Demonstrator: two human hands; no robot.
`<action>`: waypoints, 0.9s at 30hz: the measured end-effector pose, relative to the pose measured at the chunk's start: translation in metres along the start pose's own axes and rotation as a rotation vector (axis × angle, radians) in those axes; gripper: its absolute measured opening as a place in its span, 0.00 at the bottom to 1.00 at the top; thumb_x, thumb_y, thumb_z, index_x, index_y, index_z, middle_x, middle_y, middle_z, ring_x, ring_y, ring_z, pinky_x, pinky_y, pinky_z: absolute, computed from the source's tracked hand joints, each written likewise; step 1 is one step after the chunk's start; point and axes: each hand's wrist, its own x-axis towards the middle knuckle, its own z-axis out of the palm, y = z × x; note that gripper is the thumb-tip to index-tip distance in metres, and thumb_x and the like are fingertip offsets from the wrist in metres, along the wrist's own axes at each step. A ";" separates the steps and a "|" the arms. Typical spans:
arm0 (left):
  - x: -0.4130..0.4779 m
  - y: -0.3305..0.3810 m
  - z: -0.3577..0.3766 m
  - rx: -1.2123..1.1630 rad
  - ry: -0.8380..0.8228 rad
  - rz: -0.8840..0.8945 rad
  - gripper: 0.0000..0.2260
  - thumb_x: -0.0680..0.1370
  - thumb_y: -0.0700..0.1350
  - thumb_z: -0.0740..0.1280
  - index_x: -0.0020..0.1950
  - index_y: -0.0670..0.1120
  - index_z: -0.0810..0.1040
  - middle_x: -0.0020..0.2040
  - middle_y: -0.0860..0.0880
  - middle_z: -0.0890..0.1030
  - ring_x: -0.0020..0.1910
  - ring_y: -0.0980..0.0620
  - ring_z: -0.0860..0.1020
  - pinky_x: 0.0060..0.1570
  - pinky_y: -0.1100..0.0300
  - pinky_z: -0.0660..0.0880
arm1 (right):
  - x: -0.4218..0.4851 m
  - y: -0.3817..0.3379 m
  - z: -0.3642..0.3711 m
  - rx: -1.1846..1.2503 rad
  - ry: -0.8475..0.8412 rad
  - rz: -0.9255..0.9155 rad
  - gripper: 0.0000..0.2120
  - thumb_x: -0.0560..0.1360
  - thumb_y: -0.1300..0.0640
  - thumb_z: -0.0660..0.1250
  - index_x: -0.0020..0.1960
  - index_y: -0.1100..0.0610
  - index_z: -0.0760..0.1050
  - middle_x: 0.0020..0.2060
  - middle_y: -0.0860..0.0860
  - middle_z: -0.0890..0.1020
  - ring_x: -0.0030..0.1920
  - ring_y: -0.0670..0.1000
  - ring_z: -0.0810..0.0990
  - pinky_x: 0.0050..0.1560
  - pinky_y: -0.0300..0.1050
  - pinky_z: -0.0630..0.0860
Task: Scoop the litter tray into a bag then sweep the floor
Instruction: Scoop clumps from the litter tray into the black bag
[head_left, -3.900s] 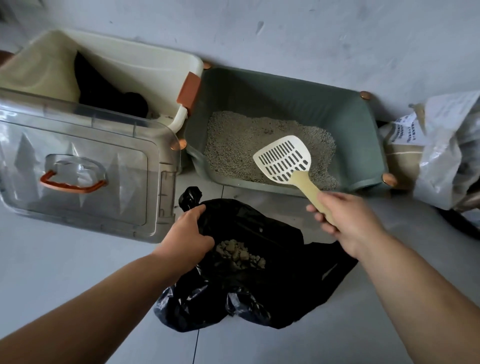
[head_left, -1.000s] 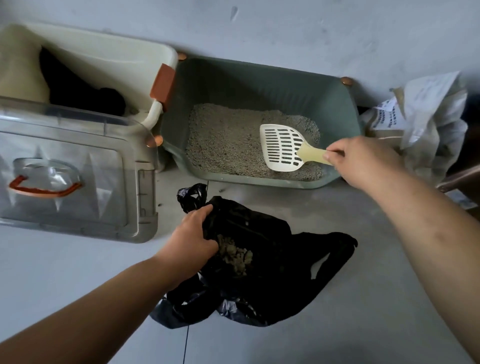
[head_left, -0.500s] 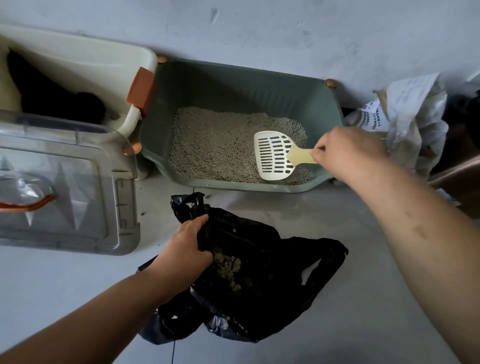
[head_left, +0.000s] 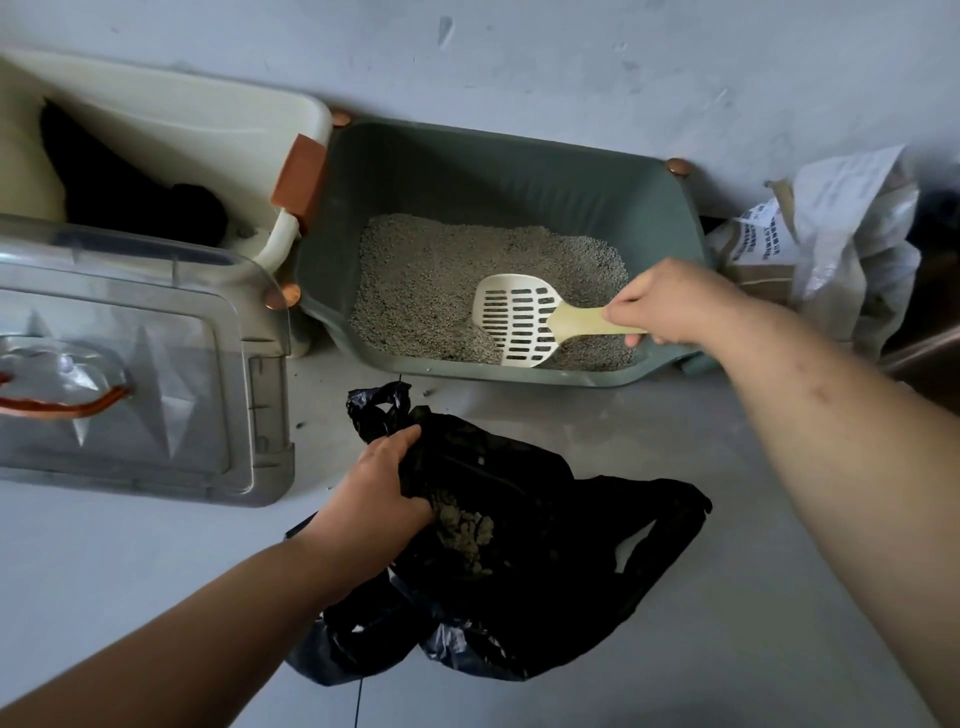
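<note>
A green litter tray sits against the wall, holding grey litter. My right hand grips the handle of a cream slotted scoop, whose head lies in the litter near the tray's front edge. A black plastic bag lies on the floor in front of the tray, with clumps of litter inside. My left hand holds the bag's left rim, keeping its mouth open.
A cream bin with something dark inside stands left of the tray. Its clear lid with an orange handle lies in front of it. A crumpled paper sack leans at the right. Small litter crumbs dot the grey floor.
My right hand swung the scoop from above the bag back into the tray and lowered its head into the litter near the front edge. My left hand stayed on the bag.
</note>
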 end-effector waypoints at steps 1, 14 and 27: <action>0.000 -0.001 -0.001 0.000 0.000 -0.003 0.35 0.73 0.36 0.65 0.78 0.52 0.59 0.69 0.51 0.68 0.61 0.49 0.75 0.59 0.56 0.76 | 0.003 -0.001 0.006 0.045 -0.016 -0.001 0.08 0.73 0.54 0.65 0.42 0.47 0.82 0.34 0.49 0.85 0.23 0.46 0.70 0.20 0.32 0.62; 0.005 -0.007 -0.008 -0.056 0.020 -0.053 0.34 0.73 0.36 0.65 0.77 0.54 0.60 0.68 0.50 0.71 0.60 0.49 0.76 0.59 0.56 0.77 | 0.035 -0.039 0.076 0.418 -0.179 0.035 0.08 0.75 0.57 0.64 0.50 0.50 0.80 0.31 0.51 0.83 0.25 0.48 0.68 0.19 0.34 0.60; 0.016 -0.016 -0.012 -0.093 0.018 -0.108 0.34 0.73 0.36 0.65 0.77 0.55 0.61 0.68 0.51 0.70 0.62 0.47 0.76 0.63 0.50 0.75 | 0.037 -0.037 0.104 0.745 -0.289 0.097 0.06 0.76 0.51 0.69 0.47 0.54 0.78 0.33 0.52 0.80 0.27 0.46 0.68 0.18 0.33 0.57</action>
